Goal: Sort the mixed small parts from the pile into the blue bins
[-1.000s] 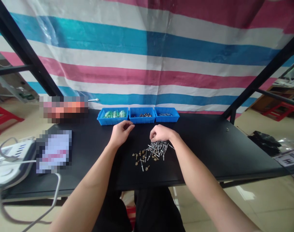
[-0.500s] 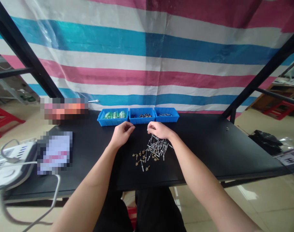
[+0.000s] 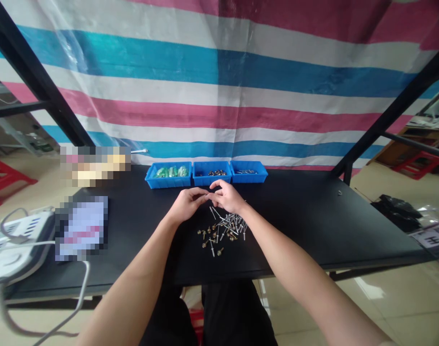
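Observation:
My left hand (image 3: 187,203) is closed in a pinch just in front of the blue bins. A small dark bit shows at its fingertips, too small to name. My right hand (image 3: 227,196) meets it there, thumb and fingers curled together at the same spot, with one finger raised a little; what it grips is hidden. Below and partly behind the right hand lies a loose pile of silver blind rivets (image 3: 234,224). Several brass-coloured screws (image 3: 219,251) with wide heads are scattered at the pile's left and front.
Three blue bins stand in a row at the back: one with green-and-clear packets (image 3: 171,171), one with brownish screws (image 3: 216,173), one with silver rivets (image 3: 246,171). On the black table (image 3: 313,216), a white power strip (image 3: 20,240) with cables sits at left.
Both hands have come together: my left moved slightly right and down, my right moved left and slightly down. The rivets at the pile's upper left have shifted.

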A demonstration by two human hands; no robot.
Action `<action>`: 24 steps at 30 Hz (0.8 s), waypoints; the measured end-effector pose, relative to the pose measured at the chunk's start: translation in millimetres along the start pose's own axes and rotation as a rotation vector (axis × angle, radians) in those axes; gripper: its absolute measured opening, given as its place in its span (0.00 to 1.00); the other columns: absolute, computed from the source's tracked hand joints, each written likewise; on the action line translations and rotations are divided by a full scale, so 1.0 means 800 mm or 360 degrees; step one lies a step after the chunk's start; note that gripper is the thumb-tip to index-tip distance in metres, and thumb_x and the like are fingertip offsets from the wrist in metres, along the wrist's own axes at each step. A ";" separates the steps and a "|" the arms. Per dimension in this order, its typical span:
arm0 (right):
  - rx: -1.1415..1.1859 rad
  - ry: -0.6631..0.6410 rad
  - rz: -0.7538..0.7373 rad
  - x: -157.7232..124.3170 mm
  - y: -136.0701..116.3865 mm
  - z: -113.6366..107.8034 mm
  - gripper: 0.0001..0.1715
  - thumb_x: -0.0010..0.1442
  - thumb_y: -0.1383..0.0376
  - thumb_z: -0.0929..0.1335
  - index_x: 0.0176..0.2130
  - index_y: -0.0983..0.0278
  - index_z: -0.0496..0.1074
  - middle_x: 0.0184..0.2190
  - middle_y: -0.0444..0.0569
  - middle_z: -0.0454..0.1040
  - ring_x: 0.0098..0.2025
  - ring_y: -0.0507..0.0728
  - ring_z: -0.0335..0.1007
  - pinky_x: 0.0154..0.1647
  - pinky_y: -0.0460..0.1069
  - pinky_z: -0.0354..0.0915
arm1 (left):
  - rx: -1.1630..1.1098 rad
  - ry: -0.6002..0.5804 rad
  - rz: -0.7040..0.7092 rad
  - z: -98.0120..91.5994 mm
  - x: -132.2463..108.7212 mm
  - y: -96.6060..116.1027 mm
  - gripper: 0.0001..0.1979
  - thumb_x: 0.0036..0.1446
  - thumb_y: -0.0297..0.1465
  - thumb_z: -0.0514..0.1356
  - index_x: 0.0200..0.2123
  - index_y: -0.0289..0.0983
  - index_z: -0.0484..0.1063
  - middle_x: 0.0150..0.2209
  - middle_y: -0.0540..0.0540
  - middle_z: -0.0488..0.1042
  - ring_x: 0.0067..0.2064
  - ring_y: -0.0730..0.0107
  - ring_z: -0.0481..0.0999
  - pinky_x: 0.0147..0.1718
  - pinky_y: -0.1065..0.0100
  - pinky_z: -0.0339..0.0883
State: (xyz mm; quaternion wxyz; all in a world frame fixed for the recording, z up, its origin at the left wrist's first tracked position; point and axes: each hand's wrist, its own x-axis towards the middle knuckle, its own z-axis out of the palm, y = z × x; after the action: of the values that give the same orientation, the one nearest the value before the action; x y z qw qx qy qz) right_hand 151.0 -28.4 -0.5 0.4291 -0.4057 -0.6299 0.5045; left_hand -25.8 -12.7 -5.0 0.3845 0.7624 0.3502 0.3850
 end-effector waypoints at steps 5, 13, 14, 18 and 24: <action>-0.0182 0.0095 -0.0052 0.003 0.001 -0.005 0.17 0.55 0.53 0.69 0.33 0.63 0.65 0.16 0.38 0.69 0.14 0.46 0.56 0.16 0.42 0.51 | 0.0186 0.0217 -0.0023 -0.004 0.002 -0.004 0.16 0.54 0.43 0.60 0.36 0.36 0.77 0.34 0.44 0.79 0.35 0.64 0.76 0.36 0.65 0.69; -0.0408 -0.0100 -0.0024 -0.003 -0.007 -0.025 0.10 0.55 0.61 0.68 0.29 0.66 0.71 0.20 0.44 0.73 0.16 0.46 0.59 0.17 0.42 0.53 | 0.0317 0.0328 -0.0057 -0.009 0.002 -0.009 0.16 0.53 0.43 0.61 0.36 0.36 0.78 0.35 0.44 0.79 0.35 0.63 0.76 0.36 0.64 0.68; -0.0394 -0.0118 -0.0012 -0.003 -0.006 -0.025 0.09 0.54 0.62 0.68 0.29 0.66 0.71 0.20 0.44 0.73 0.16 0.46 0.59 0.17 0.42 0.53 | 0.0302 0.0326 -0.0067 -0.009 0.003 -0.010 0.16 0.52 0.43 0.61 0.36 0.37 0.78 0.35 0.44 0.79 0.36 0.62 0.76 0.37 0.63 0.68; -0.0172 0.0031 0.0090 0.005 0.000 -0.030 0.08 0.50 0.63 0.69 0.26 0.67 0.70 0.18 0.44 0.73 0.14 0.46 0.59 0.14 0.42 0.52 | 0.0204 0.0375 -0.0176 -0.009 0.005 -0.016 0.19 0.52 0.44 0.62 0.41 0.36 0.77 0.31 0.45 0.79 0.31 0.64 0.76 0.33 0.63 0.69; 0.0541 0.0891 0.0295 0.017 0.003 -0.065 0.08 0.49 0.63 0.69 0.27 0.65 0.66 0.14 0.39 0.66 0.11 0.45 0.53 0.10 0.41 0.41 | -0.0070 0.0509 -0.0181 -0.009 0.007 -0.019 0.18 0.48 0.40 0.65 0.40 0.36 0.70 0.28 0.48 0.76 0.28 0.69 0.74 0.31 0.65 0.70</action>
State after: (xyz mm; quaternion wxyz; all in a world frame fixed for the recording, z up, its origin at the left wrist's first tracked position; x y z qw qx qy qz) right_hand 196.6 0.2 5.2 0.5992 -0.5066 -0.3549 0.5083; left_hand -32.8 1.3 -13.3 0.3617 0.6617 0.4409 0.4866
